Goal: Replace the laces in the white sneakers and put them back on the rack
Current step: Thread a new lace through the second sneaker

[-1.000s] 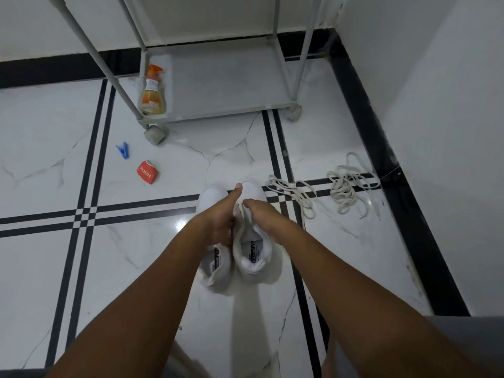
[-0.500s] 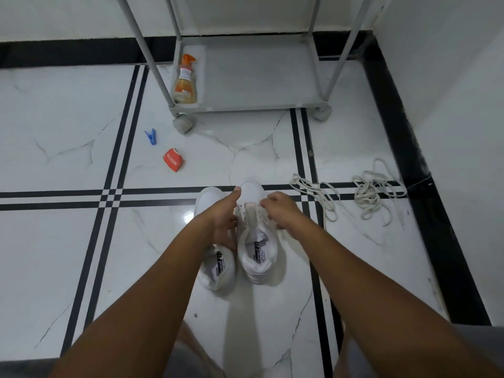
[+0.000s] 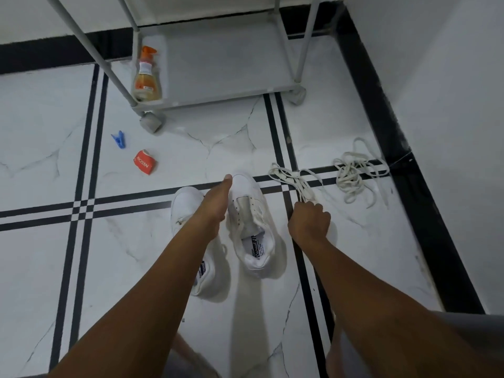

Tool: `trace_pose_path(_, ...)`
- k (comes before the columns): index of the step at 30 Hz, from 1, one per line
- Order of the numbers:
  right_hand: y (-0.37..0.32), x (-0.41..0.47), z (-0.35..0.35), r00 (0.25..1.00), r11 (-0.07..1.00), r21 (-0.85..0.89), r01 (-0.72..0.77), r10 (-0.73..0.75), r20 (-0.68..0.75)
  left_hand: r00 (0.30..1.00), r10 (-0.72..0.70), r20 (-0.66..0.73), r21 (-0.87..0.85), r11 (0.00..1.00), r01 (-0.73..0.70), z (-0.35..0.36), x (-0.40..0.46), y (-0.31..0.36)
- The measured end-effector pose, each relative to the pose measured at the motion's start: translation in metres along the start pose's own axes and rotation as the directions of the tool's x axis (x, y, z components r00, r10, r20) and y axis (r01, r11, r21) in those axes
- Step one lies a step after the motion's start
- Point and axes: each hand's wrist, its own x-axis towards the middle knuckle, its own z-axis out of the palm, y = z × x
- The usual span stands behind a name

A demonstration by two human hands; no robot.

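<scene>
Sneakers first: the right-hand white sneaker (image 3: 252, 225) stands toe-away on the tiled floor (image 3: 41, 148), its eyelets bare, and the left hand (image 3: 215, 205) steadies it, thumb stretched up along the toe, fingers tucked on the side facing the other sneaker (whether they are curled or flat I cannot tell). That hold looks meant to keep the shoe from sliding while lacing begins. Its partner, the left sneaker (image 3: 188, 208), sits touching alongside, partly under the forearm. Over to the right hand (image 3: 309, 221), curled tight and pinching the near end of a cream lace (image 3: 293, 178), which trails away across the black tile lines. A second lace (image 3: 354, 175) lies bundled well off near the wall, presumably waiting its turn. Behind, the grey rack (image 3: 218, 69) stands ready, a spray bottle (image 3: 147, 77) on its bottom shelf; a blue peg (image 3: 118, 139) and a red packet (image 3: 144, 165) lie nearby.
</scene>
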Motion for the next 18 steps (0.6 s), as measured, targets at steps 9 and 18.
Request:
trace_pose_path(9, -0.035, 0.011, -0.049, 0.992, 0.702, 0.706, 0.09, -0.127, -0.001, 0.929, 0.363, 0.076, -0.011, 0.932, -0.363, 0.008, -0.022, 0.015)
trace_pose_path(18, -0.078, -0.017, -0.138, 0.868, 0.274, 0.962, 0.016, -0.482, 0.122, 0.903, 0.298, 0.308, 0.254, 0.889, -0.38, -0.045, -0.042, 0.039)
